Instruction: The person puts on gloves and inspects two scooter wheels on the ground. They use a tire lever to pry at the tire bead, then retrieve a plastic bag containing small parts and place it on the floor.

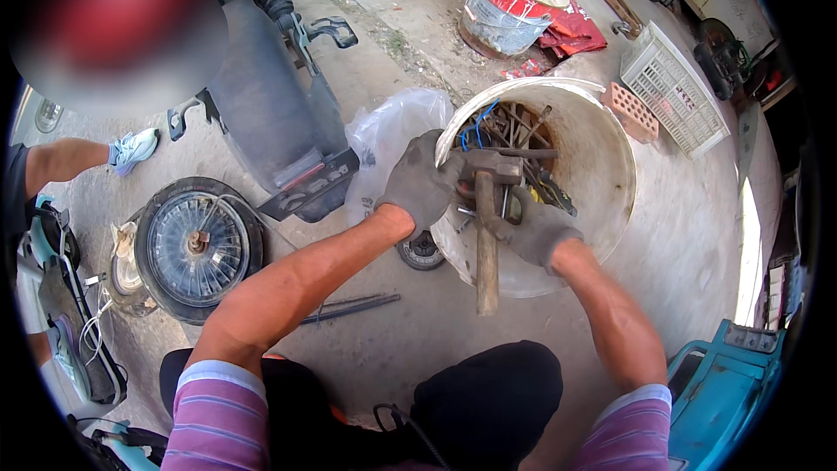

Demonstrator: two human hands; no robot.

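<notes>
A large white plastic bucket (610, 166) leans with its mouth toward me, holding a jumble of rusty metal tools and a blue piece of wire (478, 126). My left hand (420, 179), in a grey glove, is closed over the bucket's left rim, beside the head of a hammer (486, 253). That hammer lies across the mouth, its wooden handle hanging over the near rim. Also gloved, my right hand (536, 231) reaches over the near rim with its fingers curled beside the handle. What those fingers grip is hidden.
Left of the bucket are a clear plastic bag (397, 118), a wheel with a tyre (196, 249) and a scooter part (270, 96). A perforated brick (629, 112), a white crate (676, 87) and a cable drum (514, 4) stand beyond. Another person's foot (135, 150) is at left.
</notes>
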